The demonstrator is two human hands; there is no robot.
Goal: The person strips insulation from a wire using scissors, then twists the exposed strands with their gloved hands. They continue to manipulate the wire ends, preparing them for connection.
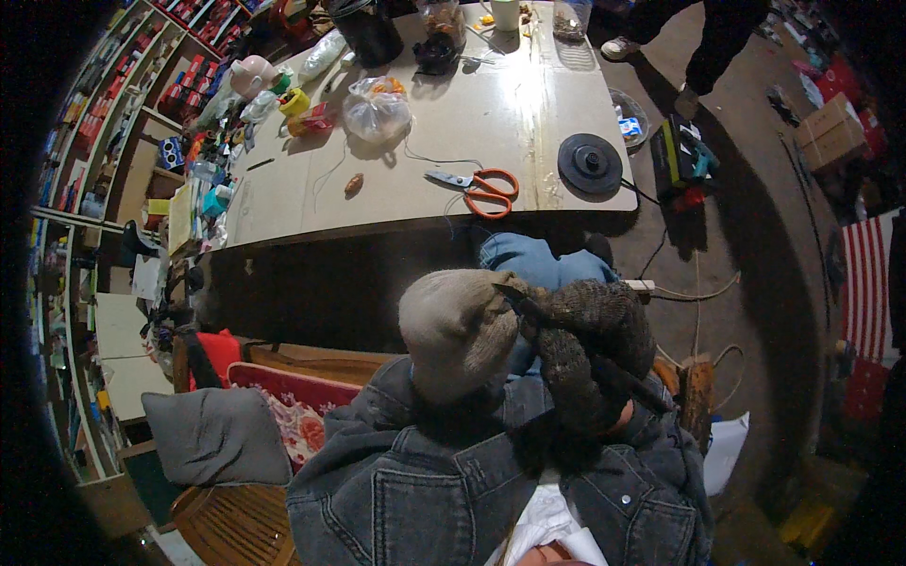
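Glove-covered left hand (460, 330), in a pale knit glove, is balled shut. My right hand (590, 349), in a dark glove, clamps a thin dark tool (623, 377) running diagonally from upper left to lower right; I can't make out its tip.

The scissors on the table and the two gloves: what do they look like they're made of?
The scissors seem to have grey metal blades and glossy orange plastic handle loops. The left hand wears a pale beige glove, apparently soft knit fabric, matte and fuzzy. The right hand wears a dark speckled glove, likely coarser knit, judging by its rough mottled weave. The fibre cannot be told.
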